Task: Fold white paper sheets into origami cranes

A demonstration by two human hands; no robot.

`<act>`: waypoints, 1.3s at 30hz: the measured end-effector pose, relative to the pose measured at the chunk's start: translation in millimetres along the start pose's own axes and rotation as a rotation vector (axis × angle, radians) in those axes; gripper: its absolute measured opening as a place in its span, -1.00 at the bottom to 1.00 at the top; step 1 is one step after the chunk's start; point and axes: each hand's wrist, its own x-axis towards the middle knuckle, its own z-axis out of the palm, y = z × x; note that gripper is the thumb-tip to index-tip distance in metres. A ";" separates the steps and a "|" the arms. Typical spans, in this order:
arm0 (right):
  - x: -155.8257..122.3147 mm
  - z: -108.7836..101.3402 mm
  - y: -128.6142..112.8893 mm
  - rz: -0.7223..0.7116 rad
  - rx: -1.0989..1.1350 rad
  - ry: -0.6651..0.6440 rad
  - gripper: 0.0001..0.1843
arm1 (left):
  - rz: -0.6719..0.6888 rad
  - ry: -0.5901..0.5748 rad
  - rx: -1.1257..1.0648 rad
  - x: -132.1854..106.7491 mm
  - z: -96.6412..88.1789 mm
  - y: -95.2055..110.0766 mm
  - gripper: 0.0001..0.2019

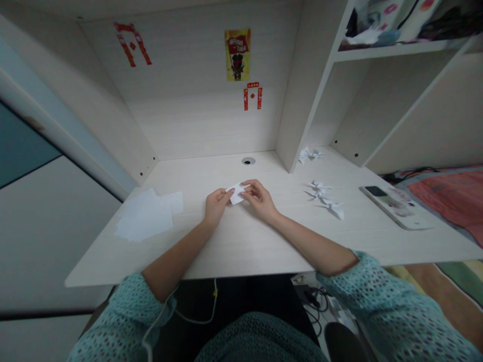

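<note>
Between my two hands, over the middle of the desk, is a small piece of white folded paper point(237, 194). My left hand point(216, 203) pinches its left edge between thumb and fingers. From the other side, my right hand point(260, 199) grips the right edge, with the thumb below and bent fingers along the top. To the left lies a spread pile of white paper sheets point(145, 216). Several folded paper cranes point(320, 193) sit on the desk to the right, and more folded white paper figures point(311, 154) lie farther back by the upright panel.
A phone-like device with a patterned case point(396, 207) lies at the right of the desk point(241, 251). An upright divider point(315, 80) rises behind my right hand. A cable hole point(248, 161) is at the back. A white cable point(199, 322) hangs below the front edge.
</note>
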 end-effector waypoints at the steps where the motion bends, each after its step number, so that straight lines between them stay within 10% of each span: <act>1: 0.1 -0.3 0.5 -0.018 -0.010 -0.038 -0.65 | 0.002 0.017 -0.010 0.1 0.2 -0.1 -0.71; 13: 3.9 -10.0 0.8 0.027 -0.030 -0.028 -0.63 | 0.033 -0.192 -0.063 -3.0 -3.0 8.3 -0.21; 19: 4.1 -13.9 -0.2 0.076 0.050 -0.024 -0.67 | 0.075 -0.260 0.078 -1.3 -6.9 13.9 -0.63; 39: 2.2 -9.6 -2.5 0.164 0.138 0.062 -0.81 | -0.030 -0.028 -0.177 1.3 3.0 -0.4 -0.73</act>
